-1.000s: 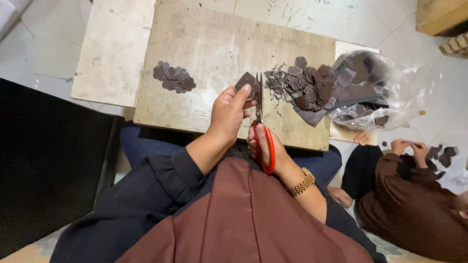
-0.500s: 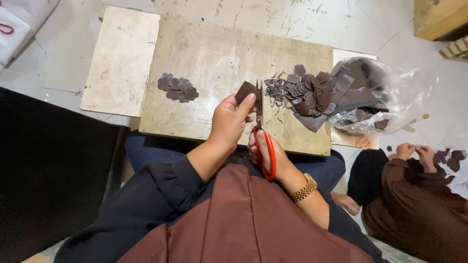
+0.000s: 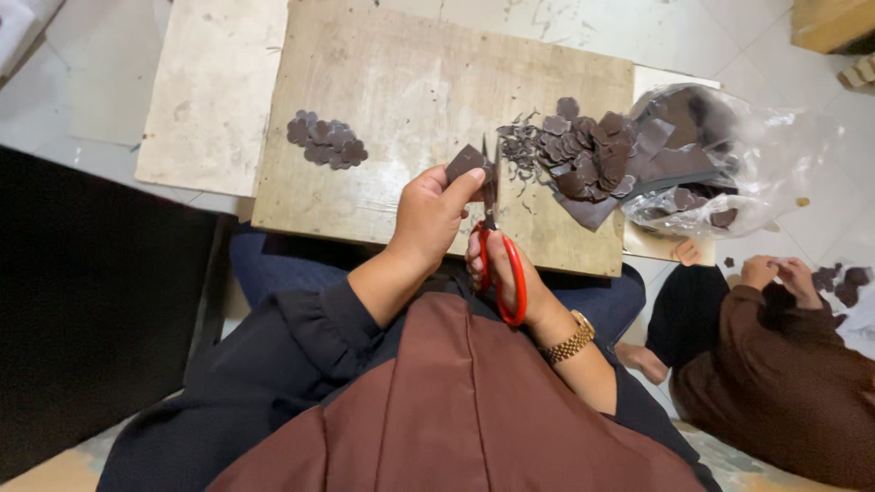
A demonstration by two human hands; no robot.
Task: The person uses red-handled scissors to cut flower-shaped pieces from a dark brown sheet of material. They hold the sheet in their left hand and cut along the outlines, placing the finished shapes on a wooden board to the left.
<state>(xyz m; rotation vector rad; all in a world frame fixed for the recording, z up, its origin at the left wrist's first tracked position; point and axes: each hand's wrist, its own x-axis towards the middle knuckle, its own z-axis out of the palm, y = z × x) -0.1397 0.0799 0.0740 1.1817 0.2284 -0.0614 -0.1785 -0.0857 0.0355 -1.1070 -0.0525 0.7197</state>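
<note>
Scissors (image 3: 497,246) with red handles are in the right hand (image 3: 506,273), fingers curled shut through the loops, blades pointing up and away from the body over the near edge of the wooden board (image 3: 410,82). Left hand (image 3: 428,214) is pinched closed on a small dark brown piece (image 3: 465,162), thumb and fingers gripping its lower edge, and the piece sits right against the blades on their left side. Can't really tell how far apart the blades are from this angle.

Board works as the worktop, lying across the person's lap, and it's scuffed and pale. On its left part there's a little cluster of cut brown shapes (image 3: 325,143) with scalloped edges, well apart from the hands. On the right part there's a much bigger heap of brown pieces and trimmings (image 3: 583,159), just beside the scissor tips, with thin curly offcuts at its left edge. That heap runs into a clear plastic bag (image 3: 775,155) hanging off the right end of the board, with more brown sheet stuff inside.

Right wrist has a gold-coloured watch (image 3: 570,342). A second, lighter board (image 3: 205,91) lies to the left. At the far right another person in brown (image 3: 775,392) sits on the floor, hands near some more brown bits (image 3: 843,282).
</note>
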